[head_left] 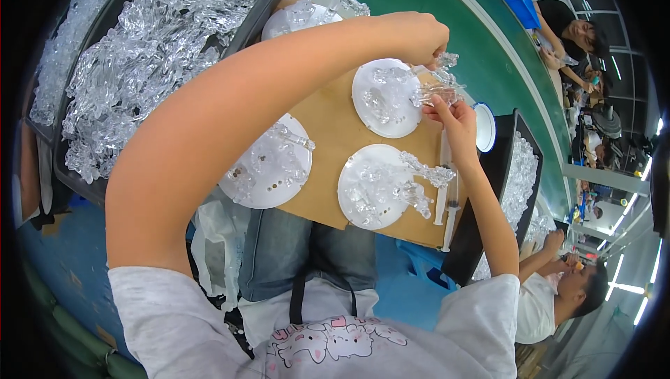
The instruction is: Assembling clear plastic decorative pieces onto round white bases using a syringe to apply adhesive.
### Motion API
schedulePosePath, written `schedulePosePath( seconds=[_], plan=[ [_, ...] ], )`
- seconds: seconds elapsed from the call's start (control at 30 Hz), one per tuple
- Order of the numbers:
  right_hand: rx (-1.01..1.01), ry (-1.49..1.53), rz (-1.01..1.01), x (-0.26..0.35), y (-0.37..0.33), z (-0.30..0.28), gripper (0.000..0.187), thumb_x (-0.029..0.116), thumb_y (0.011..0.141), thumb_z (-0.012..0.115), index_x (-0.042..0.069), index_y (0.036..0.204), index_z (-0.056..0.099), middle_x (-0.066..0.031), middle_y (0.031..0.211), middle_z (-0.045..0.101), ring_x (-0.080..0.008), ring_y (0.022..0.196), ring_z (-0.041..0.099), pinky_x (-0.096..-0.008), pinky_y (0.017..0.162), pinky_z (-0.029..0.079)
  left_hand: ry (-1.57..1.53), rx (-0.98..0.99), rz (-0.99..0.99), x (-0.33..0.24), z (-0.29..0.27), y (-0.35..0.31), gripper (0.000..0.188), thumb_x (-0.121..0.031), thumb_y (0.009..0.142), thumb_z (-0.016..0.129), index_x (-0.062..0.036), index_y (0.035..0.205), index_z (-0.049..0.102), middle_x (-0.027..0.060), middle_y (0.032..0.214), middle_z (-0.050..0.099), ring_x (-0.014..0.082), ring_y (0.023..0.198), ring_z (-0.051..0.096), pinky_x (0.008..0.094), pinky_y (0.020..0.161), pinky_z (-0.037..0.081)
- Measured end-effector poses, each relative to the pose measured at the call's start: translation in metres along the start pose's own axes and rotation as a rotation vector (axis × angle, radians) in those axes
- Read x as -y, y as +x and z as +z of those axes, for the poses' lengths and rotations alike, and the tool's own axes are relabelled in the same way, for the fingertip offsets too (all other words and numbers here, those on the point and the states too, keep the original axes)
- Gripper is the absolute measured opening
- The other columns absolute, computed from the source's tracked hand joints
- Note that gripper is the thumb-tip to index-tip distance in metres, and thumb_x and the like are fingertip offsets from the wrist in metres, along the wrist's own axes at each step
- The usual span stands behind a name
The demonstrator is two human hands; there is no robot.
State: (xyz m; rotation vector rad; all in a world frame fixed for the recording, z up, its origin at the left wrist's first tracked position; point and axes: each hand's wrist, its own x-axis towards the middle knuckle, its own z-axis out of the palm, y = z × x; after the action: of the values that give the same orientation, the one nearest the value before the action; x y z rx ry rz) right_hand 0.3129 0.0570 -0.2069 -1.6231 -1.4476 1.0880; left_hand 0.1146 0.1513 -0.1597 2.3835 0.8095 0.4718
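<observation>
My left arm reaches across to the right, and my left hand (pixel 424 40) is closed, fingertips turned down at a clear plastic piece (pixel 447 63). Just nearer, my right hand (pixel 457 119) pinches a clear, branching plastic piece (pixel 440 93) between thumb and fingers. Whether the two pieces are joined I cannot tell. They are at the right edge of a white round plate (pixel 396 129) with more clear pieces on it. A second white plate (pixel 379 151), nearer me, bears clear pieces, some jutting over its right edge.
Cardboard (pixel 317 190) lies under the plates. Left is another plate (pixel 299 178); a large black crate (pixel 244 33) holds clear pieces. Syringes (pixel 450 222), a blue-rimmed white bowl (pixel 484 128) and a black bin (pixel 481 190) are at right. Beyond the green table (pixel 412 2), other people sit.
</observation>
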Motion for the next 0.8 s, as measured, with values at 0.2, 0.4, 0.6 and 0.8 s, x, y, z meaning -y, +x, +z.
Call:
schedulePosePath(
  seconds=[0.2,0.4,0.6,0.8],
  plan=[
    [-0.027,-0.344,-0.075,0.009,-0.005,0.005,0.028,0.020,0.085,0.061,-0.006,0.092,0.059,-0.0098,0.080,0.065,-0.0120,0.072,0.061,-0.0217,0.068,0.046,-0.055,-0.061,0.004,0.005,0.004,-0.002,0.021,-0.020,0.074,0.064,0.0003,0.081,0.065,0.0129,0.068,0.064,0.0252,0.065,0.061,0.0342,0.062,0.048],
    [-0.061,-0.746,-0.266,0.020,-0.008,0.011,0.025,0.017,0.084,0.061,-0.005,0.096,0.059,-0.0097,0.074,0.065,-0.0135,0.066,0.063,-0.0235,0.063,0.048,-0.040,-0.051,0.001,0.001,0.001,0.003,0.023,-0.020,0.074,0.065,0.0002,0.085,0.065,0.0131,0.072,0.064,0.0255,0.068,0.062,0.0341,0.064,0.048],
    [-0.055,-0.569,-0.201,0.012,-0.006,0.008,0.022,0.015,0.084,0.061,-0.004,0.096,0.059,-0.0100,0.075,0.066,-0.0152,0.069,0.065,-0.0239,0.063,0.049,-0.022,-0.049,0.009,-0.003,0.002,0.001,0.021,-0.020,0.075,0.064,-0.0001,0.081,0.066,0.0132,0.069,0.064,0.0257,0.066,0.061,0.0349,0.063,0.047],
    [-0.067,-0.466,-0.229,0.003,-0.010,0.007,0.021,0.015,0.083,0.060,-0.003,0.094,0.059,-0.0124,0.077,0.066,-0.0169,0.071,0.066,-0.0247,0.062,0.049,-0.035,-0.027,0.002,0.000,0.005,0.003,0.021,-0.020,0.075,0.064,0.0001,0.081,0.065,0.0131,0.069,0.064,0.0258,0.065,0.061,0.0353,0.062,0.047]
  ],
)
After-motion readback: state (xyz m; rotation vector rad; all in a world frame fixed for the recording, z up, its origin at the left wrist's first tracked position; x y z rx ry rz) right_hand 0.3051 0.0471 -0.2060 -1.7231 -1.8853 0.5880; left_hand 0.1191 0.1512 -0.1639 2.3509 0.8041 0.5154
